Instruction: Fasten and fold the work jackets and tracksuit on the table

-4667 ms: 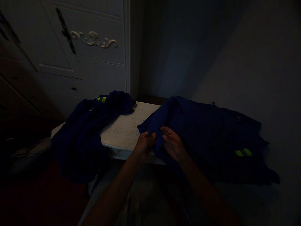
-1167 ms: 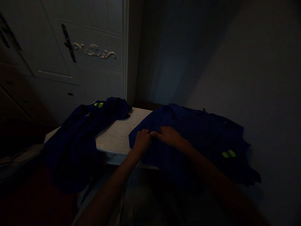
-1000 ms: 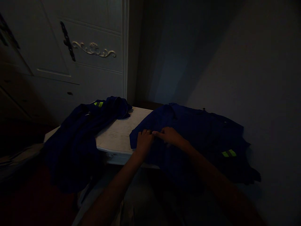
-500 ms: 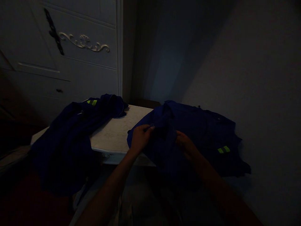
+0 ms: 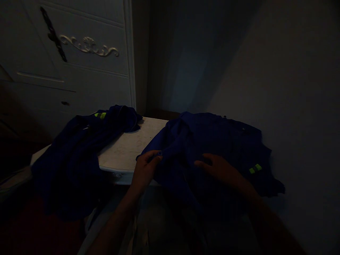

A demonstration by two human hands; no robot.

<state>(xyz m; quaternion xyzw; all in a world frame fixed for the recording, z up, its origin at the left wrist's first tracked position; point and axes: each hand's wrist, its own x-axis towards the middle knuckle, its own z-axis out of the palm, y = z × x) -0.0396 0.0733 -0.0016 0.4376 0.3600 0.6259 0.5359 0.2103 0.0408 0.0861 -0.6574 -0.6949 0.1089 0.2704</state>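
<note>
A dark blue garment (image 5: 212, 138) with a yellow-green reflective strip lies spread over the right part of a pale tabletop (image 5: 127, 147), its near side hanging past the edge. My left hand (image 5: 147, 164) pinches the garment's edge at its left side, where a small round button or snap shows by the fingertips. Over the middle of the cloth is my right hand (image 5: 212, 164), thumb and fingers apart, holding nothing. A second dark blue garment (image 5: 77, 152), also with a reflective patch, is draped over the table's left end.
Behind the table on the left stands a white cabinet (image 5: 101, 81) with carved trim and a dark handle (image 5: 54, 35). A plain wall (image 5: 297, 78) rises on the right. The room is very dim.
My left hand has moved left and toward me, drawing the garment's edge along. My right hand has let go of the cloth and its fingers have parted.
</note>
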